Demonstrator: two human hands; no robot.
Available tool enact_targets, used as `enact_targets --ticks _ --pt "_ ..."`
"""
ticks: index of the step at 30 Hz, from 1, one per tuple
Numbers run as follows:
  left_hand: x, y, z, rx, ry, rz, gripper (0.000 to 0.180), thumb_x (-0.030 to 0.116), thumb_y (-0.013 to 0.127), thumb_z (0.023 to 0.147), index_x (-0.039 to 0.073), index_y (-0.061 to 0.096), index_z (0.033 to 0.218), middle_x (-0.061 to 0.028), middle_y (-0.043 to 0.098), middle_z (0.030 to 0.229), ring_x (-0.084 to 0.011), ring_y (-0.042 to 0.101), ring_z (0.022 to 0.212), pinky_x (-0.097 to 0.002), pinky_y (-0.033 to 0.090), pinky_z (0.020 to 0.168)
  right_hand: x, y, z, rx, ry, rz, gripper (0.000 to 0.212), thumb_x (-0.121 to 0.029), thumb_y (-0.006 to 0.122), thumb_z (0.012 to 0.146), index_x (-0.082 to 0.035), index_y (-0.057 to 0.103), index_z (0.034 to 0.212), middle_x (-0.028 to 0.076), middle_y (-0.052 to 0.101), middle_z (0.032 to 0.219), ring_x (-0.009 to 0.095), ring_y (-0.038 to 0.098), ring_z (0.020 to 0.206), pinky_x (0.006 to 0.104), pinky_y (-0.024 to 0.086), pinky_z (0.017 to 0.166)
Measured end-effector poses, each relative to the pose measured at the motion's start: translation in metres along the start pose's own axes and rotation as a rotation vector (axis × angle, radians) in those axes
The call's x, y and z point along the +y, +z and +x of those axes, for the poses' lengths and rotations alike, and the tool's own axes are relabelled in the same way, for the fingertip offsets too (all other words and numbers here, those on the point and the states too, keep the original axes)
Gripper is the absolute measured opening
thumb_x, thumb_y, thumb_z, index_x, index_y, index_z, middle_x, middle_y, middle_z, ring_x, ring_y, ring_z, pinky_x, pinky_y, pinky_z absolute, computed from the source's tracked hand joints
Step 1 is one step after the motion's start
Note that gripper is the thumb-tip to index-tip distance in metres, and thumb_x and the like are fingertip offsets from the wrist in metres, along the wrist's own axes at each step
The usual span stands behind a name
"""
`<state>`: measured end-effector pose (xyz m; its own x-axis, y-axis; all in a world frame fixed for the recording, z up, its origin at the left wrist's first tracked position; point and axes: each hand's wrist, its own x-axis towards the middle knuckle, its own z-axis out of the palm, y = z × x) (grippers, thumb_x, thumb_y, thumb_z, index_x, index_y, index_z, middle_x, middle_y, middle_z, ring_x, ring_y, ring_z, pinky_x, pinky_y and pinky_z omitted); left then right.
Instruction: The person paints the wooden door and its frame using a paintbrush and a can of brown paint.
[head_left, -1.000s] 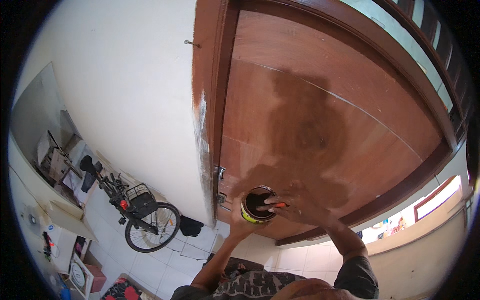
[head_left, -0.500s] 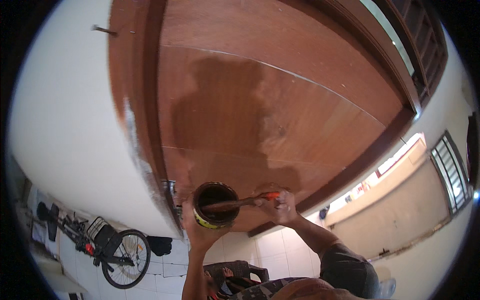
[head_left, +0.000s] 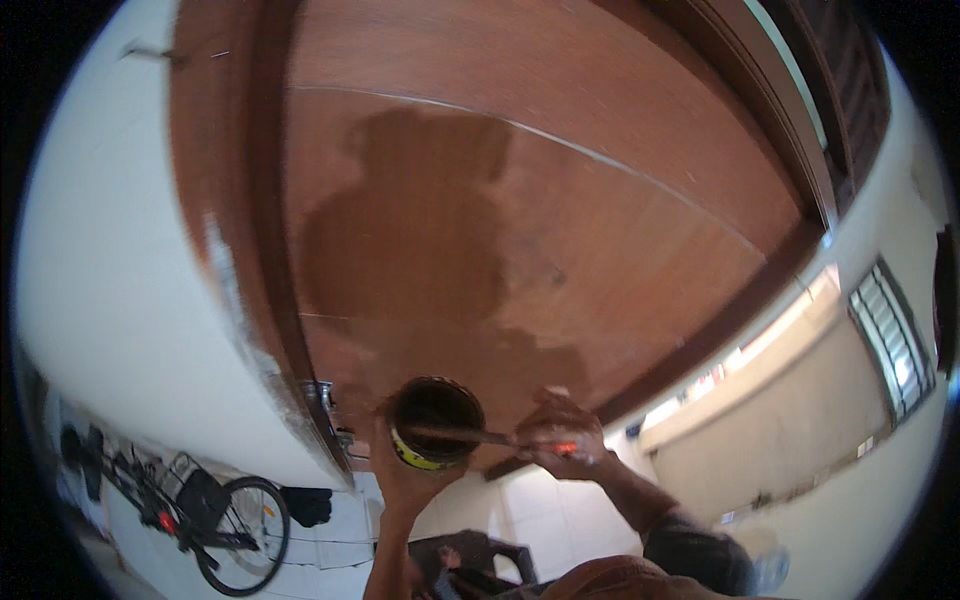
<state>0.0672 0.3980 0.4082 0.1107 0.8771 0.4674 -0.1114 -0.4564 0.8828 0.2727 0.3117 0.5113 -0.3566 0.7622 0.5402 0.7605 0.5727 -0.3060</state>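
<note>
My left hand (head_left: pixel 398 475) is wrapped round a dark-mouthed paint can (head_left: pixel 420 459) with a yellow band, in front of my body at the lower middle. Inside the can it looks dark brown; how full it is I cannot tell. My right hand (head_left: pixel 566 432), to the right of the can, grips a paintbrush (head_left: pixel 485 435) with some orange on its handle. The brush lies across the can's mouth, its far end within the rim; the bristles are hard to make out. Beyond both hands rises a reddish-brown wooden door (head_left: pixel 620 240), with my shadow on it.
A brown door frame (head_left: pixel 268 150) borders a white wall (head_left: pixel 110 250) on the left. Metal door hardware (head_left: pixel 322 395) sits near the can. A bicycle (head_left: pixel 215 515) stands at lower left, a dark chair (head_left: pixel 510 560) below me. A barred window (head_left: pixel 892 340) is at right.
The view has shifted, so the door and wall sit further left. My right hand has turned the brush, bringing its orange handle lower and more level. The can stays in my left hand.
</note>
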Motion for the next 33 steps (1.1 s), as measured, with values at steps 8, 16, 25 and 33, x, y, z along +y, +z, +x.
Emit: enact_targets --ticks 8,16,25,33 --pt "0.004 0.008 0.016 0.122 0.159 0.107 0.094 0.033 0.093 0.047 0.001 0.05 0.125 -0.0173 0.058 0.117 -0.0349 0.058 0.107 -0.0454 0.048 0.091 -0.011 -0.017 0.023 0.056 0.1 0.136 0.015 -0.007 0.074 0.075 -0.005 0.071 0.089 0.01 0.069 0.082 0.02 0.066 0.079 0.0407 0.046 0.089" --pt "-0.011 -0.005 0.005 0.17 0.109 0.172 0.092 0.032 0.093 0.048 0.003 0.051 0.125 -0.0154 0.058 0.116 -0.0342 0.057 0.107 -0.0447 0.047 0.091 -0.007 0.001 0.02 0.101 0.308 0.196 0.014 -0.012 0.075 0.083 -0.003 0.073 0.094 0.009 0.071 0.083 0.018 0.067 0.075 0.0297 0.053 0.069" --pt "-0.015 -0.003 0.0 0.061 0.006 0.04 0.092 0.026 0.093 0.048 0.004 0.049 0.127 -0.015 0.054 0.118 -0.0317 0.054 0.11 -0.0429 0.045 0.094 -0.007 0.015 0.027 0.105 0.374 0.309 0.009 -0.006 0.066 0.087 0.0 0.069 0.094 0.009 0.069 0.082 0.014 0.066 0.071 0.0267 0.052 0.065" --pt "-0.028 0.012 -0.023 -0.057 -0.184 -0.138 0.095 0.015 0.089 0.045 0.004 0.045 0.129 -0.0121 0.052 0.123 -0.0278 0.053 0.115 -0.0402 0.043 0.101 0.016 0.028 -0.009 0.167 0.61 0.707 0.018 -0.005 0.075 0.083 -0.001 0.064 0.096 0.011 0.068 0.089 0.017 0.066 0.091 0.0288 0.055 0.071"
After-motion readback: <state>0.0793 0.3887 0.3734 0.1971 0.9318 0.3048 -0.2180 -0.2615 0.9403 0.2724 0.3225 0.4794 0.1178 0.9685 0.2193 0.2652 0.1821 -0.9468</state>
